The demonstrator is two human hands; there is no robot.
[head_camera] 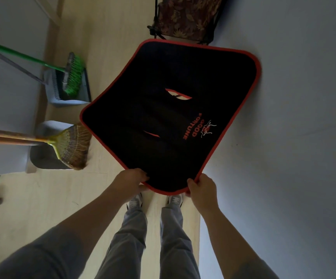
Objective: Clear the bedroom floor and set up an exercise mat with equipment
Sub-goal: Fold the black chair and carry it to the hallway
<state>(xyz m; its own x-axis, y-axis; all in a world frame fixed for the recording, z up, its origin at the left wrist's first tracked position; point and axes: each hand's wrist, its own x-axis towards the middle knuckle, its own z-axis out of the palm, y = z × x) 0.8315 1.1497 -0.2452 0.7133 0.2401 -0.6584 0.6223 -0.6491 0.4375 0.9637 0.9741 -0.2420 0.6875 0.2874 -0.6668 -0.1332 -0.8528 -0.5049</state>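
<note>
Pale wood floor (106,27) runs as a narrow strip from 6 to 12 o'clock, with a grey wall (294,137) along 3. A green broom (72,75) on a dustpan (70,99) and a straw broom (72,147) crowd 9 to 10, and a folded chair (185,17) sits at 12. The black red-edged mat (163,77) fans out toward 12 from its near corner; its far right corner overlaps the wall side, contact unclear. The left grip (132,181) is clamped on the mat edge at 7 and the right grip (202,189) at 5, both just above the shoes (136,201).
</note>
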